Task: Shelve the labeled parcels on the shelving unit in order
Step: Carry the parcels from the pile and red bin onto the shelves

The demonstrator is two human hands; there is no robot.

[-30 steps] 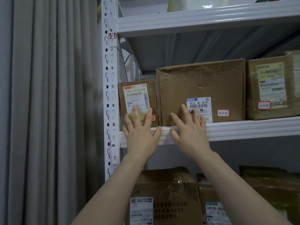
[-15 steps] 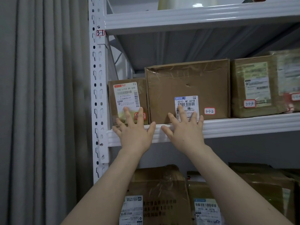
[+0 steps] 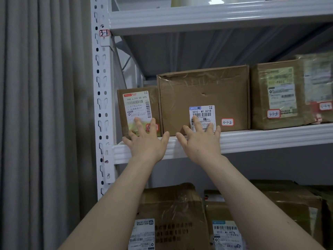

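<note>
A small brown parcel [image 3: 155, 98] stands at the left end of the white shelf [image 3: 270, 137], its red-edged tag half hidden by my fingers. My left hand [image 3: 146, 141] presses flat against its front, fingers spread. Beside it stands a larger brown parcel [image 3: 203, 94] tagged 3-1-2. My right hand [image 3: 201, 141] lies flat on that parcel's lower front, fingers spread over its white label. Further right stands a third parcel [image 3: 275, 94] with a red-edged tag, and a taped parcel [image 3: 319, 83] at the frame's edge.
The white slotted upright [image 3: 100, 105] carries a tag reading 3-1. A grey curtain [image 3: 45, 114] hangs to the left. An upper shelf [image 3: 216, 17] runs overhead. Several brown parcels [image 3: 173, 213] fill the shelf below.
Both hands stay flat on the two parcels; the right one has slid a little right, onto the white label. The small parcel sits slightly deeper on the shelf. The view has shifted.
</note>
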